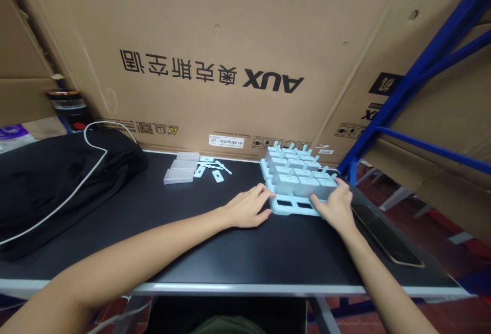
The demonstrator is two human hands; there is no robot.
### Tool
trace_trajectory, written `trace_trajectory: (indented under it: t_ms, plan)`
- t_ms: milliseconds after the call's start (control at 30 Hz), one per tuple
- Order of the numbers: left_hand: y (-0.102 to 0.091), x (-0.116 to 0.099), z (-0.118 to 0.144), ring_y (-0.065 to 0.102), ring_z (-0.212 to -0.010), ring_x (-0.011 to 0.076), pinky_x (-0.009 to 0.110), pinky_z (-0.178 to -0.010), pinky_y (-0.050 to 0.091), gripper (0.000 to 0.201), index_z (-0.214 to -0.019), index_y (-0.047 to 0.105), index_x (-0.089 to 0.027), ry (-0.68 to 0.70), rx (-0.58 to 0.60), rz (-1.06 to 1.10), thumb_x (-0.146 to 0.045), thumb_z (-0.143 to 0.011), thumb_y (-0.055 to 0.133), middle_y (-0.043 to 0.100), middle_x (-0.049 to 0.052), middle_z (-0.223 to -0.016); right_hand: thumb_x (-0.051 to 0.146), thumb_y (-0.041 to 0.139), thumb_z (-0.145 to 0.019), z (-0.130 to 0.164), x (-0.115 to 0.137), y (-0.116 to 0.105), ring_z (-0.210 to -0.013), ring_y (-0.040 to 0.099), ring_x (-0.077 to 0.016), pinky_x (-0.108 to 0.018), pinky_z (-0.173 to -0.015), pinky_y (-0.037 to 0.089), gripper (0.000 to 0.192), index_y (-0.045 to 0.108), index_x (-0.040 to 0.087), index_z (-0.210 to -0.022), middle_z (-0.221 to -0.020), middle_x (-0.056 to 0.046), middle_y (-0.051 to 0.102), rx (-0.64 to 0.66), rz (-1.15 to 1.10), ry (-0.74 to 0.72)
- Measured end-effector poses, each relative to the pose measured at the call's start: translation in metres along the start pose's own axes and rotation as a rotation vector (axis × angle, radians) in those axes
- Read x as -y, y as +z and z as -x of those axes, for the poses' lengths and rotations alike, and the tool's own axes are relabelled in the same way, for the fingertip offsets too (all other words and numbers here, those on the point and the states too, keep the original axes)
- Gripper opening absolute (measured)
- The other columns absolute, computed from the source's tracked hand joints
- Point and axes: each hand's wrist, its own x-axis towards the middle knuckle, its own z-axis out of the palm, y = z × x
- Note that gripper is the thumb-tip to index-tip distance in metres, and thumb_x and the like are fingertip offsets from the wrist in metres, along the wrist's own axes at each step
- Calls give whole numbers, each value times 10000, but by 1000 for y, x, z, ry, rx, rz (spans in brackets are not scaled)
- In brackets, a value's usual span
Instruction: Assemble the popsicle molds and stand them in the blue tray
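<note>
Between the two hands, on the black counter (215, 252), sits a pale blue popsicle mould tray (296, 205) loaded with pale mould cups (299, 175), each with a blue stick handle pointing up; the row of slots nearest the person stands open, with no cups in it. The left hand (247, 208) lies palm down on the counter at the tray's near left corner, fingers loosely extended and their tips touching the tray's edge; it grips nothing. The right hand (337, 206) rests on the tray's near right corner, fingers curled over the rim and against the nearest cup; whether it actually clamps the tray cannot be told from this view. Beyond the left hand and to its left, well apart from the tray, a few loose translucent mould cups (181, 170) lie on their sides, with several small blue sticks and lids (215, 168) scattered just beside them. Further left of the left hand lies a black cloth bag (49, 180) with a white cable (76, 191) draped across it. Just to the right of the right hand, a dark flat phone (387, 234) lies at the counter's edge. Behind everything stands a large cardboard box (215, 52) with its printing upside down, and a blue metal rack frame (418, 83) rises to the right of the right hand.
</note>
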Motion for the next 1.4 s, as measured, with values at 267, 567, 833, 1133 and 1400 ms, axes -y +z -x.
trace_trajectory:
  t_ms: [267, 567, 833, 1133, 1400]
  plan:
    - [3, 0, -1, 560, -1107, 239, 393, -914, 534, 389, -1323, 447, -239, 32, 8, -32, -358, -952, 452, 512, 80, -1243, 255, 547, -804, 2, 16, -35, -1084, 527, -309, -469, -965, 352, 323, 559, 157, -1112, -1111, -152, 597, -415, -43, -342]
    - [5, 0, -2, 543, -1120, 244, 394, -929, 521, 371, -1310, 462, -233, 44, 18, -82, -350, -959, 442, 573, 73, -1177, 171, 578, -832, 6, 28, -32, -950, 568, -235, -373, -858, 372, 187, 672, 201, -991, -1024, -51, 701, -274, -25, -488]
    - [3, -2, -2, 544, -1111, 245, 389, -888, 530, 365, -1303, 466, -233, 34, 27, -94, -350, -958, 441, 587, 72, -1163, 185, 548, -833, 8, 31, -34, -942, 567, -243, -363, -818, 368, 187, 639, 192, -997, -1042, -68, 688, -244, 28, -476]
    - [2, -1, 1, 548, -1102, 246, 396, -907, 524, 390, -1333, 460, -234, 32, 18, -113, -342, -959, 437, 593, 71, -1163, 286, 482, -875, -29, 41, -36, -1038, 601, -277, -488, -1044, 190, 218, 493, 172, -1061, -978, -104, 702, -261, 16, -331]
    - [1, 0, 2, 551, -1102, 250, 398, -908, 523, 390, -1330, 464, -232, 38, 18, -119, -342, -956, 439, 596, 77, -1173, 326, 474, -871, -30, 53, -36, -1015, 609, -263, -551, -1079, 114, 210, 475, 178, -1020, -964, -84, 689, -165, 75, -332]
